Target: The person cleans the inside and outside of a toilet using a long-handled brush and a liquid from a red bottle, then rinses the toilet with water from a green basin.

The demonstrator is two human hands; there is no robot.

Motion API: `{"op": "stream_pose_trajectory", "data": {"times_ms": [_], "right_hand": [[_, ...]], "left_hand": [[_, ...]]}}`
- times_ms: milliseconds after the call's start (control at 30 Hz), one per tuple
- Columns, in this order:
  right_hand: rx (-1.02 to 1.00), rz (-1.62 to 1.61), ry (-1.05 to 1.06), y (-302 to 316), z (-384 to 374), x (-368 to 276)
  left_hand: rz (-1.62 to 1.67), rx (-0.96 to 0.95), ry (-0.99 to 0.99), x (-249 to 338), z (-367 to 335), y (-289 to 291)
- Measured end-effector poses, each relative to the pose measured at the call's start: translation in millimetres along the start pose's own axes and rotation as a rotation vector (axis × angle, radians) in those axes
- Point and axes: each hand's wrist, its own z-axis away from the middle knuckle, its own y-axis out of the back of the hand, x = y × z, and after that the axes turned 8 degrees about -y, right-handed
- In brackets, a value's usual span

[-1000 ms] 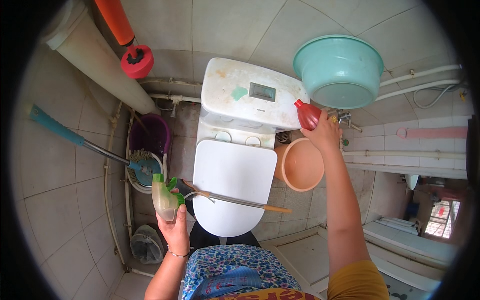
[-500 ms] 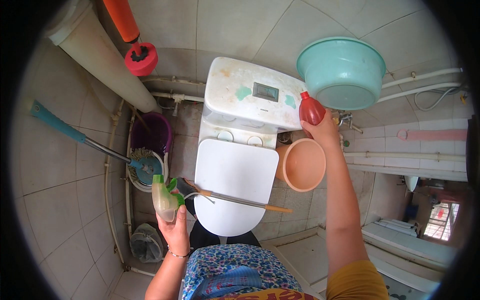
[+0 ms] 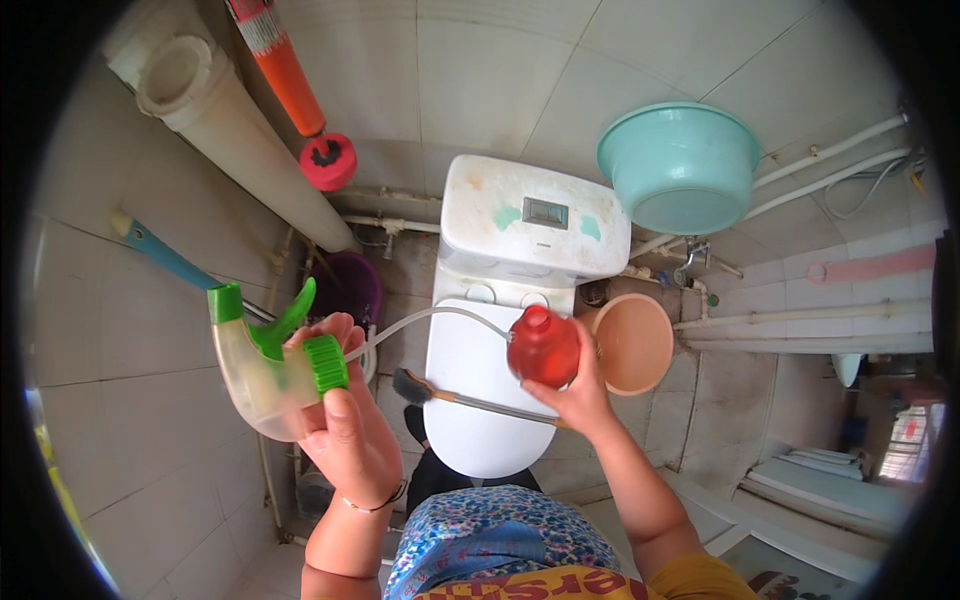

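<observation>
My left hand [image 3: 350,425] grips a spray trigger head [image 3: 262,375] with a milky body, green nozzle, green trigger and green screw collar, raised close to the camera. From its collar a thin clear tube [image 3: 430,312] arcs right, its tip at the left side of a red bottle [image 3: 545,352]. Whether the tip touches the bottle cannot be made out. Wrapped around the bottle is my right hand [image 3: 580,395], over the closed white toilet lid [image 3: 480,440]. A long-handled brush [image 3: 470,402] with dark bristles lies across that lid, beneath both hands.
Behind stands the toilet tank [image 3: 475,205] with its flush button. To the right are a peach bucket [image 3: 635,345] and a green basin [image 3: 685,165] by wall pipes. Left are a purple bucket [image 3: 355,280], a blue mop handle [image 3: 175,255], a thick pipe [image 3: 250,140] and an orange plunger [image 3: 295,85].
My right hand has brought the red bottle from beside the tank to above the lid, tipping its top toward me. The spray head has risen nearer the camera, and its tube now stretches toward the bottle.
</observation>
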Motion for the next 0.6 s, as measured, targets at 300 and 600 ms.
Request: {"op": "stream_pose_trajectory", "data": {"times_ms": [300, 600], "right_hand": [[-0.027, 0.065, 0.129, 24, 43, -61], [0.013, 0.077, 0.203, 50, 63, -97]], "left_hand": [[-0.084, -0.085, 0.011, 45, 6, -30], [-0.083, -0.192, -0.148, 101, -11, -46]]}}
